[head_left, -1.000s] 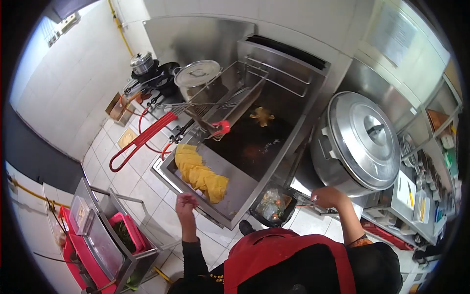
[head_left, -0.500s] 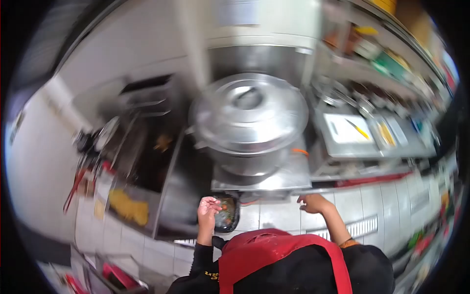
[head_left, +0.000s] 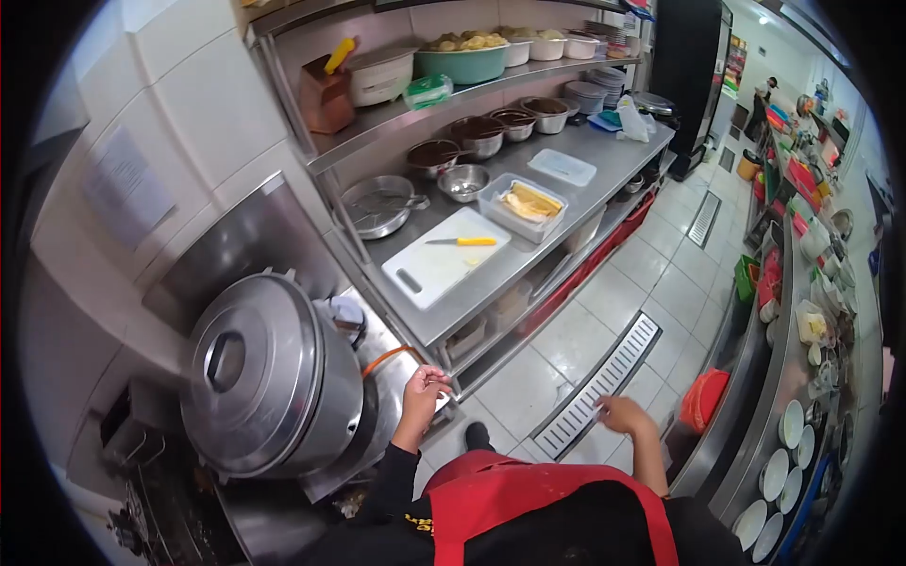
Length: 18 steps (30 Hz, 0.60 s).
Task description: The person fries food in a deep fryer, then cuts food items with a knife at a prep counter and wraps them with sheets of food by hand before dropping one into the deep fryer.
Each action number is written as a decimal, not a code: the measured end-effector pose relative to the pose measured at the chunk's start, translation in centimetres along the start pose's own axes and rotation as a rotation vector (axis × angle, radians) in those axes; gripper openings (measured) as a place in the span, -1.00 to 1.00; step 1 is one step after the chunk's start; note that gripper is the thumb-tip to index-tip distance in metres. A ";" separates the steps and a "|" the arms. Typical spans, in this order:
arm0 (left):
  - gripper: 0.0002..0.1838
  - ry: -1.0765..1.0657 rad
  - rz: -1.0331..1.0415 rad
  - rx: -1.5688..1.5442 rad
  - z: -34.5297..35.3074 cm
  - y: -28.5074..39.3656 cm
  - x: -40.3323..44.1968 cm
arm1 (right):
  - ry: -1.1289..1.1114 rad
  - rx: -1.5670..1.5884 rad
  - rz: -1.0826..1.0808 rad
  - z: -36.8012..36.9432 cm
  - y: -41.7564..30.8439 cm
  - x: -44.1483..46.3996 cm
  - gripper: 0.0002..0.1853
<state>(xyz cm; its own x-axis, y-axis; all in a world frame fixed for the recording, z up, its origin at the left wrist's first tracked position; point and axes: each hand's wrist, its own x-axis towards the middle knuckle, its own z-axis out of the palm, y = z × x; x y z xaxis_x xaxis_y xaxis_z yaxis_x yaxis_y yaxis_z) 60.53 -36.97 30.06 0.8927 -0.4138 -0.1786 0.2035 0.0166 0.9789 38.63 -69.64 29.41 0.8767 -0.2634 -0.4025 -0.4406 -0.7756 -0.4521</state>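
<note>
My left hand (head_left: 422, 401) is raised in front of the steel counter's near corner, to the right of a large lidded metal pot (head_left: 255, 373). Its fingers are loosely bent, and no object shows in them. Over the floor drain grate (head_left: 599, 382) hangs my right hand (head_left: 625, 416), half curled with the thumb apart and nothing visible in it. On the counter (head_left: 429, 321) lies a white cutting board (head_left: 434, 278) bearing a yellow-handled knife (head_left: 462, 241). Beside the board, a clear plastic container (head_left: 527, 226) holds yellowish slices. Neither hand touches these things.
Several metal pots (head_left: 477, 140) line the counter's back. A shelf above carries a green basin (head_left: 462, 66) of pale food. At right, a long steel counter holds white bowls (head_left: 774, 474), with a red bin (head_left: 703, 398) nearby. A distant person (head_left: 763, 94) stands along the tiled aisle.
My view has swung right, from facing the big pot to facing the cutting-board counter and aisle. The pot now sits at left. Both hands remain raised before my body.
</note>
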 end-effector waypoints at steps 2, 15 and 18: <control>-0.80 0.034 0.038 -0.044 1.2 0.7 4.3 | -0.120 0.083 -0.009 1.3 1.7 2.2 -0.72; -0.84 0.192 0.576 0.480 2.0 14.8 33.7 | 0.251 -0.006 -0.095 -16.6 -5.7 24.9 -0.65; -0.85 0.149 0.584 0.410 4.0 20.6 35.7 | 0.167 0.080 -0.169 -18.6 -6.9 28.8 -0.65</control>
<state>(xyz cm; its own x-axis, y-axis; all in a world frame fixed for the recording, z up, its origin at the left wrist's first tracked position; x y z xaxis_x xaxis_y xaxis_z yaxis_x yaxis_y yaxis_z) 95.02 -55.06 44.20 0.8610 -0.3127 0.4012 -0.4635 -0.1576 0.8719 70.52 -82.57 35.71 0.9562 -0.2298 -0.1815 -0.2927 -0.7705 -0.5663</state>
